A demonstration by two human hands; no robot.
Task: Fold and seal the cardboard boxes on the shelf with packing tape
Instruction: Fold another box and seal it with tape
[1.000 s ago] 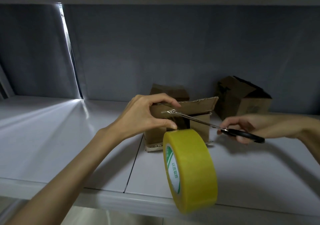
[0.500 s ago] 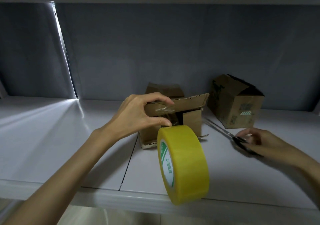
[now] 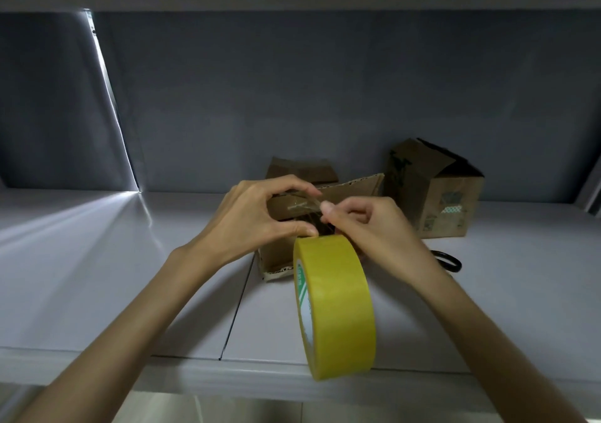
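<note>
Both forearms are showing bare from the bottom edge of the view up to the wrists: no sleeves, cuffs or gloves are covering them. The left hand (image 3: 257, 219) is wearing no ring, watch or band that can be seen, and its wrist is showing plain. The right hand (image 3: 367, 227) is likewise carrying no ring or bracelet, and its wrist is bare too. The fingernails that are showing on the thumbs and forefingers are looking short and unpainted. Both arms are looking slim and smooth, and no marks or tattoos are showing on them.
</note>
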